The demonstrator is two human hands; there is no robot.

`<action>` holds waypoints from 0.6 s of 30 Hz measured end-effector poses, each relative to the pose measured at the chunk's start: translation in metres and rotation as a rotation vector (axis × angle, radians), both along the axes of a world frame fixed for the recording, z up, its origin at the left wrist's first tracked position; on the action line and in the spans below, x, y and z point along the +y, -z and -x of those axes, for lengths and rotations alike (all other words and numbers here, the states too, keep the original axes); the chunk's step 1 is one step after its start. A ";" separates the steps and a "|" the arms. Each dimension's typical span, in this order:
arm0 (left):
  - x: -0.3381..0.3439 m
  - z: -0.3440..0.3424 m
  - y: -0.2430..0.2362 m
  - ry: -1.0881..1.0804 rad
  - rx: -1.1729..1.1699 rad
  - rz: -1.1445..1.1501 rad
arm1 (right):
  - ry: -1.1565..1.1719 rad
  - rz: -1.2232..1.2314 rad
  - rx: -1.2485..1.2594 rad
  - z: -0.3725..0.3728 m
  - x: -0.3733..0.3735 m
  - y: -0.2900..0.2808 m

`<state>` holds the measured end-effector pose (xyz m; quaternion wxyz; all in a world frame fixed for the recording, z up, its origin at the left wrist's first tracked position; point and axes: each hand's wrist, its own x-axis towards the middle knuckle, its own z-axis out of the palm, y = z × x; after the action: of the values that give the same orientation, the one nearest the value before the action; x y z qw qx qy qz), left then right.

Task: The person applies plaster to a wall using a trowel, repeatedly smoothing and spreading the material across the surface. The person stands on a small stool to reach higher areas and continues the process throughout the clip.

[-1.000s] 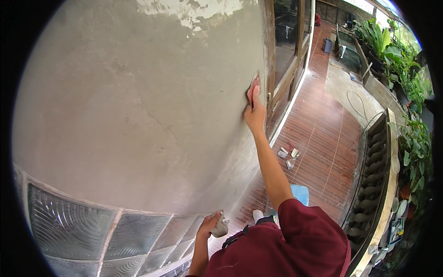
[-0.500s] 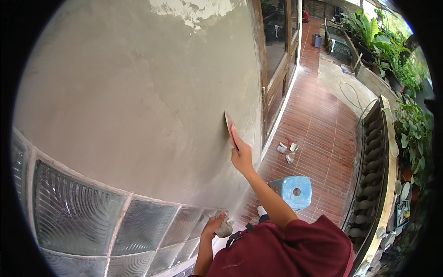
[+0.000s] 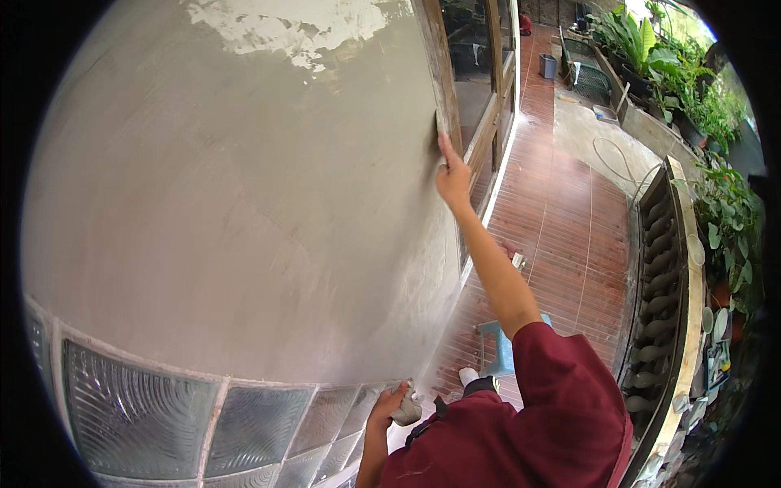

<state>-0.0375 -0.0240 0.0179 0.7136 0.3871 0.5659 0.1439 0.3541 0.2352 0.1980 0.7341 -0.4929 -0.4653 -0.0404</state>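
Observation:
My right hand [image 3: 453,177] is closed round a putty knife [image 3: 439,122], with its index finger stretched along the tool. The thin blade lies edge-on against the grey plastered wall [image 3: 268,203], right beside the wooden door frame [image 3: 443,77]. Lower down, near the top row of glass blocks [image 3: 252,427], my left hand [image 3: 389,403] grips a grey, putty-smeared lump [image 3: 408,411]; its exact kind is unclear. Rough white patches [image 3: 285,28] show high on the wall.
A light-blue stool [image 3: 503,354] stands by my legs, partly behind my right arm. Small items [image 3: 517,259] lie on the red tiled floor [image 3: 561,236]. A balustrade [image 3: 659,301] runs along the right, with potted plants [image 3: 651,57] beyond. Farther off is a grey bin [image 3: 547,67].
My right hand has moved the putty knife up and right across the wall to the door frame. The view has shifted, and my arm now covers more of the stool.

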 end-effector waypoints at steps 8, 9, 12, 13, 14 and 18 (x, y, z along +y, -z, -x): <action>0.011 -0.001 -0.001 0.120 -0.009 -0.014 | 0.076 0.256 0.011 0.065 -0.021 0.014; 0.010 0.000 0.000 0.118 0.001 -0.017 | 0.071 0.224 0.002 0.074 -0.028 0.016; 0.006 0.007 -0.001 0.107 0.046 0.011 | 0.010 0.182 0.032 0.109 -0.052 0.020; 0.002 0.010 -0.003 0.107 0.007 -0.002 | -0.012 0.156 0.036 0.122 -0.061 0.022; -0.003 0.014 -0.004 0.099 -0.008 -0.002 | -0.038 0.150 0.045 0.135 -0.072 0.025; -0.019 0.024 -0.005 0.072 0.018 0.041 | -0.106 0.097 -0.034 0.193 -0.126 0.037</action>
<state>-0.0615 -0.0434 0.0229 0.7211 0.3936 0.5608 0.1030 0.1615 0.1095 0.1608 0.7026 -0.5018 -0.5045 0.0126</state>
